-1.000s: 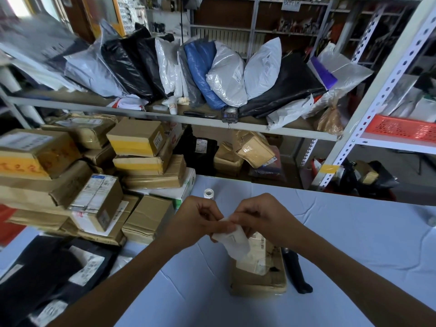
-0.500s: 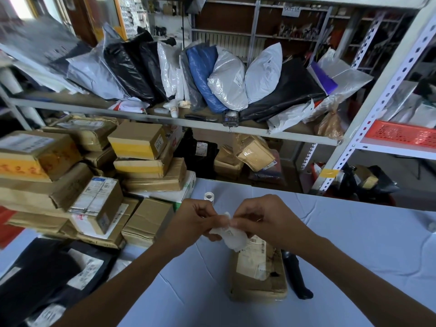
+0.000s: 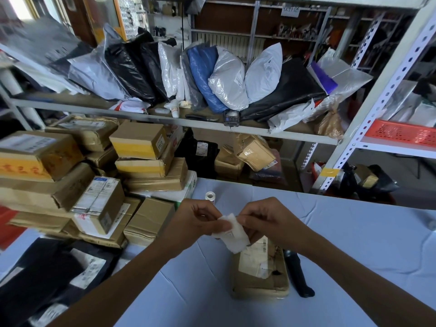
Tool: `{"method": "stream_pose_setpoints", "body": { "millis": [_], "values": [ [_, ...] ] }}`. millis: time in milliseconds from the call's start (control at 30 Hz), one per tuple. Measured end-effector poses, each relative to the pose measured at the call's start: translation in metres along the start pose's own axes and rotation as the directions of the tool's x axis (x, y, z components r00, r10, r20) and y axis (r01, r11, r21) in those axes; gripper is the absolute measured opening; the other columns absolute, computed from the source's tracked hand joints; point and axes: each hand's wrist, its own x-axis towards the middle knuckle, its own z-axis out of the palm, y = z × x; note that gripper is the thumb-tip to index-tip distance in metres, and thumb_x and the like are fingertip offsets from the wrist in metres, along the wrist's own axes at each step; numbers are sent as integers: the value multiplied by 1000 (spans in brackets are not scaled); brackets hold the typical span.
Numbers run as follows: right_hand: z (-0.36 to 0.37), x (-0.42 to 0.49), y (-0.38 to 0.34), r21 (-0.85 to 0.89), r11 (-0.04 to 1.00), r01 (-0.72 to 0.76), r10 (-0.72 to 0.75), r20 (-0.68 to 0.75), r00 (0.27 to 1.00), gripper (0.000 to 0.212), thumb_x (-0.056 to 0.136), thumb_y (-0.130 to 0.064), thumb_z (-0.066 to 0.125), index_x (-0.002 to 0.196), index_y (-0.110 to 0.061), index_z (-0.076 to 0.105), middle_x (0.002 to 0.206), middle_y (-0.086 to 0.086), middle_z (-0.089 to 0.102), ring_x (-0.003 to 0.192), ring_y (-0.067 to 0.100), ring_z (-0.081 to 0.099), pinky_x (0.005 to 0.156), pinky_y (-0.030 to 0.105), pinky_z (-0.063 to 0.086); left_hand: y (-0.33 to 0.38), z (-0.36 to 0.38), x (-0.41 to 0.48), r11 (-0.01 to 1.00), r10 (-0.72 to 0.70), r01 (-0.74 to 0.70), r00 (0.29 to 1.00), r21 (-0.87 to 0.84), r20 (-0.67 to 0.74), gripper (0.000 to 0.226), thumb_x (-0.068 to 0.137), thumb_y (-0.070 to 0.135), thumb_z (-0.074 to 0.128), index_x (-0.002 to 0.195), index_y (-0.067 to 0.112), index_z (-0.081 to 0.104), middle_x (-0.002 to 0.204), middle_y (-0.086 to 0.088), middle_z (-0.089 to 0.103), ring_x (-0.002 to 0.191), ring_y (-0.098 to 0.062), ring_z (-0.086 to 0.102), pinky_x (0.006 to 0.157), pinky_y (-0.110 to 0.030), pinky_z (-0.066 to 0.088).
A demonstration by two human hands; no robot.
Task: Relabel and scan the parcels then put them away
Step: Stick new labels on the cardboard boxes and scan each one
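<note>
A flat brown parcel [image 3: 259, 278] with a worn white label lies on the pale blue table [image 3: 354, 244] in front of me. Just above its far end, my left hand [image 3: 197, 220] and my right hand [image 3: 266, 220] both pinch a crumpled white label [image 3: 232, 233] between thumbs and fingers. A black handheld scanner [image 3: 297, 274] lies flat against the parcel's right side. A small white label roll [image 3: 209, 196] stands on the table beyond my left hand.
Stacked cardboard boxes [image 3: 94, 185] crowd the left. Black mailer bags [image 3: 47, 279] lie at the near left. A metal shelf [image 3: 188, 121] behind the table carries poly bags and a small handheld device [image 3: 231, 118]. A white upright [image 3: 377, 102] and red basket [image 3: 401, 133] stand right.
The white label has been crumpled smaller between my hands and lifted slightly; both hands stayed above the parcel's far end. The parcel and scanner have not moved.
</note>
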Motion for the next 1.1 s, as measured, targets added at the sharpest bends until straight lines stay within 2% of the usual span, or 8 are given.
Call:
{"method": "stream_pose_setpoints", "body": {
  "millis": [133,400,533,733,833,933,1033,1100],
  "values": [
    [4,0,3,-13,1000,-21,20,-22,1000,18,92,-9,56,94,7,65,89,23,68,78,29,70,63,27,59,-4,0,-1,999,-40,40,999,-27,-1,14,71,-1,77,68,11,70,64,-2,69,55,-11,62,51,-17,47],
    [2,0,2,-267,964,3,-10,-27,1000,14,87,-11,66,95,-1,71,86,9,71,73,18,69,66,26,59,-9,1,2,998,-56,57,998,-27,24,14,74,-2,75,72,11,71,62,4,68,55,-6,61,51,-14,46],
    [0,1,0,-189,981,-45,34,-61,998,8,86,-5,65,89,0,70,83,10,70,73,22,71,62,28,60,-9,-2,3,998,-52,53,998,-32,47,12,74,-2,75,78,9,71,66,3,69,60,-7,63,55,-15,47],
    [-2,2,-3,28,986,-167,169,-152,974,16,88,-1,59,77,-8,66,82,9,66,77,25,69,56,25,58,-17,-15,6,991,-114,122,986,-57,124,24,76,-5,71,96,8,71,86,-8,70,82,-20,67,72,-32,56],
    [4,4,1,-248,959,-136,89,-194,977,11,87,-8,63,78,-15,65,77,-4,63,72,13,64,60,17,55,-14,-9,5,982,-165,178,974,-68,158,17,79,9,70,95,13,71,88,-3,72,87,-22,69,78,-36,58],
    [13,6,0,-466,882,-62,9,-115,993,7,89,-16,62,91,-13,68,83,-4,63,69,3,55,66,6,45,-14,3,7,959,-274,281,954,-34,124,40,70,39,70,96,8,69,93,-8,70,88,-24,68,79,-34,58],
    [17,9,0,-502,864,-47,27,-47,999,14,92,-18,59,99,-10,67,94,3,66,72,5,54,67,4,44,-22,7,12,959,-275,270,960,87,53,18,77,26,74,88,13,67,86,-2,68,83,-15,65,70,-26,57],
    [13,11,5,-385,916,-109,64,-127,990,8,90,-12,60,93,-7,67,88,5,66,71,10,61,66,13,53,-34,0,14,964,-259,255,965,76,45,15,75,14,78,86,15,69,85,-2,70,83,-17,66,71,-29,56]
  ]
}}
